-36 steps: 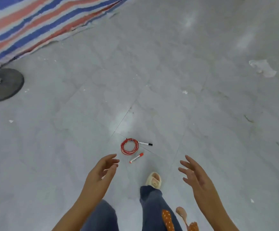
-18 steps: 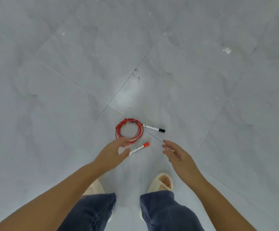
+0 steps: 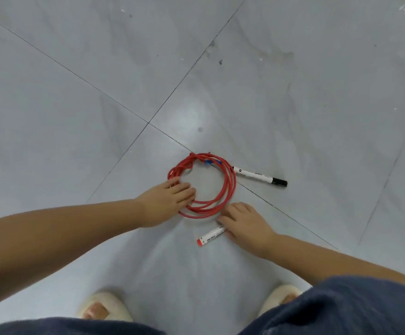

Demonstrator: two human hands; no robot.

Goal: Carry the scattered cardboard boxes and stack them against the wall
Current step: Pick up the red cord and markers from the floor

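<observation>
Both hands have dropped to the grey tiled floor (image 3: 76, 93); left hand (image 3: 166, 201) lies flat-fingered on the coiled red cable (image 3: 220, 204), right hand (image 3: 245, 224) touches the red-capped white marker (image 3: 208, 237), grip unclear; no cardboard boxes visible, so stacking waits.

The floor (image 3: 293, 105) was glossy grey tile, the red cord (image 3: 228, 189) smooth plastic-coated, both markers (image 3: 257, 175) shiny plastic, the trousers (image 3: 341, 308) matt dark cloth.
</observation>
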